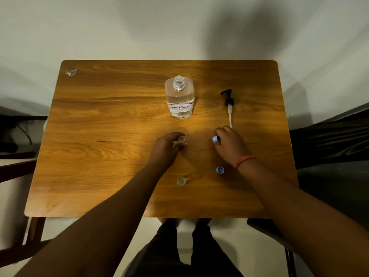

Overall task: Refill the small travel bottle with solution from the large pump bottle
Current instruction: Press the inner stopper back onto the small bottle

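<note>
Seen from the head: left hand [169, 145] curled around small travel bottle [181, 139], just in front of open large pump bottle [179, 97]; right hand [229, 143] pinching blue cap [216, 139]. Better to keep the bottle upright and steady, then bring the cap straight over its neck.

Dim, warm light falls from above and behind, throwing a large soft shadow on the wall [245, 37] toward one o'clock. The surface [111, 120] glows amber at its centre. Edges bow with wide-angle distortion; detail is soft and slightly grainy.
</note>
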